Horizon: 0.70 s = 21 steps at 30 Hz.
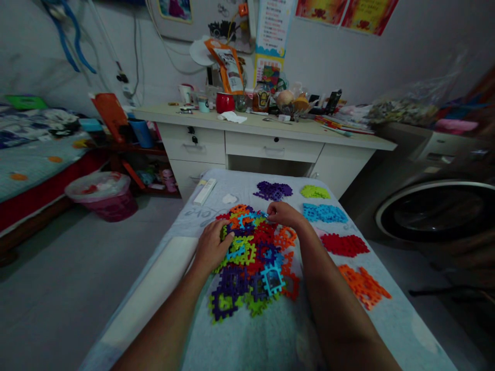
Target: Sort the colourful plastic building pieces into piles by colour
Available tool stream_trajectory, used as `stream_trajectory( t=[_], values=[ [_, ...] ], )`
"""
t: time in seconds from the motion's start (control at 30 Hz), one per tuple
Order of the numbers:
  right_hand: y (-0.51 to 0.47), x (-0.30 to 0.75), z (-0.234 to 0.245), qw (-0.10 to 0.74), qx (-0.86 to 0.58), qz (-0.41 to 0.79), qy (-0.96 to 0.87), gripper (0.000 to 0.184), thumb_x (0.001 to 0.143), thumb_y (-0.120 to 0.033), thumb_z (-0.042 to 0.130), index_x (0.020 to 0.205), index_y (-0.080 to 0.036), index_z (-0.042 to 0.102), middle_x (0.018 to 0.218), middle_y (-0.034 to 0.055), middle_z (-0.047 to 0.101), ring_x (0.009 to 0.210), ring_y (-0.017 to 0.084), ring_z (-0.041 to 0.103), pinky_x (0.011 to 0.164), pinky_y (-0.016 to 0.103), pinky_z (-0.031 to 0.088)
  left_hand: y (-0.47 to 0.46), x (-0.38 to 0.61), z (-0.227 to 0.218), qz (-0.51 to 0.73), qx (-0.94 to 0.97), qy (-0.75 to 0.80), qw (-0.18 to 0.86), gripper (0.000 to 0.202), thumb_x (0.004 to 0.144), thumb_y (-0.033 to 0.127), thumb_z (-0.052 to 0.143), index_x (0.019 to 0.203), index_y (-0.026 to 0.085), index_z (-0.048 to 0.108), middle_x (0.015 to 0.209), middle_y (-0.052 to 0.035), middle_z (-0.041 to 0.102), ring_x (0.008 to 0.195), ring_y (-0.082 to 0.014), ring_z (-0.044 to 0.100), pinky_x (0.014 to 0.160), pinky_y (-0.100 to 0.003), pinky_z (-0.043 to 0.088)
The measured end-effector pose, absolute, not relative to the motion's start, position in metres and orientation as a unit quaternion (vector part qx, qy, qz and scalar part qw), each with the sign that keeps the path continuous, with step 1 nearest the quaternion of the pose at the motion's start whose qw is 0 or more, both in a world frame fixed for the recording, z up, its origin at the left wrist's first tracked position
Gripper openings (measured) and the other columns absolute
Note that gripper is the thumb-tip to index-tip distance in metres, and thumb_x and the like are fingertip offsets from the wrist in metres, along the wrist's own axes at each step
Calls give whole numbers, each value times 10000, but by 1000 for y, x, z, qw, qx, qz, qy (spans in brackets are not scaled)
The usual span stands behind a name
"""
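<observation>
A mixed heap of interlocking plastic tiles (235,278) in purple, green, orange, red and blue lies on the cloth-covered table (247,340). My left hand (212,245) rests at the heap's left edge, thumb and fingers apart on the tiles. Over the far right side of the heap, my right hand (284,212) is curled, its fingertips pinched at what looks like a light-blue tile, mostly hidden. Sorted by colour on the right are purple tiles (273,191), green tiles (315,192), blue tiles (325,213), red tiles (344,245) and orange tiles (364,286).
A white narrow box (205,191) lies at the table's far left corner. Beyond stands a white desk (201,141) crowded with jars, a red mug (225,102) and papers. A washing machine (429,170) is at right; a pink bin (106,198) and a bed (34,159) are at left.
</observation>
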State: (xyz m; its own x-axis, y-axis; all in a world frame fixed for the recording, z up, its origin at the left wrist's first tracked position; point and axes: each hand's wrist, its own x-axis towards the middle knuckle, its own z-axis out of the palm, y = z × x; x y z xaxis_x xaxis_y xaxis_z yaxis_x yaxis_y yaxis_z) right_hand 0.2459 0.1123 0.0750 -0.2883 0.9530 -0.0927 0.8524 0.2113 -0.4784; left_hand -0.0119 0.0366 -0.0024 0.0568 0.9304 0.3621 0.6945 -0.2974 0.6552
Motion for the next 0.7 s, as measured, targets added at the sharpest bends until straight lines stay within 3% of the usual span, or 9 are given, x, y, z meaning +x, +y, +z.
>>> stream_trajectory(
  t=[0.27,0.43,0.7],
  values=[
    [116,275,78,205,-625,272,-702,71,723,-109,572,725,-157,623,565,-29,568,547,101,543,519,200,357,36,-11,-1,372,709,578,159,359,851,392,521,1146,204,601,1193,-94,625,1149,-273,553,1023,-461,423],
    [111,300,88,281,-635,320,-644,132,712,-127,593,835,-174,603,588,-37,558,539,110,554,463,192,335,37,-12,-4,373,709,577,154,352,852,395,519,1145,216,598,1197,-87,623,1158,-268,550,1028,-456,420],
    [108,370,93,364,-751,128,-535,128,703,-165,591,818,-161,645,670,17,612,563,129,524,546,240,384,37,-13,-1,366,709,581,159,356,841,398,517,1126,201,601,1160,-92,632,1131,-267,564,1020,-449,426]
  ],
)
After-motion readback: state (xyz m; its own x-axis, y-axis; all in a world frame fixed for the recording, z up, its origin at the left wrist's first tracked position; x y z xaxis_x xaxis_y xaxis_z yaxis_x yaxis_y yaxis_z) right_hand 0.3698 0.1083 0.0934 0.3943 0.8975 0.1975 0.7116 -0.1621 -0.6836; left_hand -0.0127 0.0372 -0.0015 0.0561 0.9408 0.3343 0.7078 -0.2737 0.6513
